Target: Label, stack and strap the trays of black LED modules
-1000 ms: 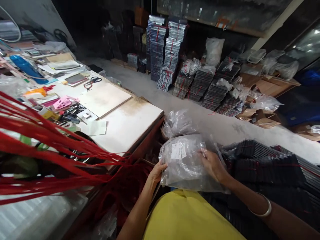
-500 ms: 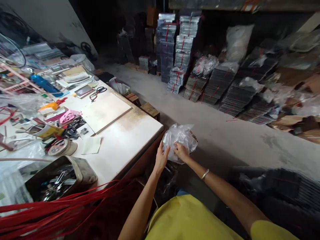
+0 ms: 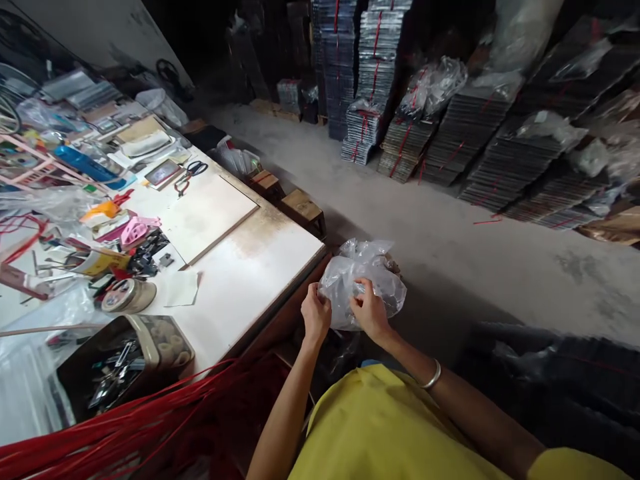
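A crumpled clear plastic bag (image 3: 384, 283) is in front of me, just off the corner of the white worktable (image 3: 280, 267). My left hand (image 3: 316, 313) is closed on the bag's left edge, thumb against fingers. On the near face of the bag, my right hand (image 3: 371, 312) pinches the film, its fingers bent. Something brownish shows behind the bag's right side, too hidden to name. What the bag rests on is also hidden.
Red strapping strips (image 3: 165, 413) hang along the table's near side. A bin of metal parts (image 3: 150, 333), scissors (image 3: 196, 168) and a white board (image 3: 213, 217) are on the table. Strapped stacks of dark sheets (image 3: 470, 127) stand across the floor beside wooden stools (image 3: 303, 203).
My left hand has moved slightly left and down, its fingers now closed at the bag's edge. My right hand has shifted a little right. The bag looks more spread. The view has tilted down.
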The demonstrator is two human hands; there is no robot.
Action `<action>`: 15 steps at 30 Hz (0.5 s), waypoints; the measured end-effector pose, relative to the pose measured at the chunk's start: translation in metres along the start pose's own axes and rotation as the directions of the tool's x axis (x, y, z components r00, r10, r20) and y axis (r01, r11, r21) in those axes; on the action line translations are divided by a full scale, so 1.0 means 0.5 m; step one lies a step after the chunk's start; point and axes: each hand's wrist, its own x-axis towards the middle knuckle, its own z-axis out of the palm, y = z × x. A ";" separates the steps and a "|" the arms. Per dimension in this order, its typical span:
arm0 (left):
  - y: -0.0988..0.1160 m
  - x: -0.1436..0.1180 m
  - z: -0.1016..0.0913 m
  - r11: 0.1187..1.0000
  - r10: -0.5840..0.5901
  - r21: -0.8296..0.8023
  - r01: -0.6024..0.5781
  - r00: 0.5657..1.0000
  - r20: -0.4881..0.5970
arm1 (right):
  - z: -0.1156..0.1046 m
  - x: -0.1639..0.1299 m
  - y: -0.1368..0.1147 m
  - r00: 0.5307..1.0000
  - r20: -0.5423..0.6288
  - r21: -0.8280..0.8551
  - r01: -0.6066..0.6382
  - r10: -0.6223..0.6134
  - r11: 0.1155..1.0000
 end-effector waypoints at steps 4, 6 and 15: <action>0.014 -0.026 0.008 0.996 0.072 -0.058 -0.069 0.996 0.051 | -0.040 0.026 -0.015 0.944 0.149 -0.093 0.308 -0.293 0.947; 0.013 -0.032 0.013 0.992 0.092 -0.089 -0.086 0.994 0.063 | -0.048 0.052 -0.008 0.880 0.267 -0.117 0.435 -0.394 0.893; -0.029 -0.057 -0.006 0.993 0.026 -0.109 -0.041 0.990 -0.136 | -0.020 0.023 0.068 0.851 0.419 -0.162 0.414 -0.317 0.896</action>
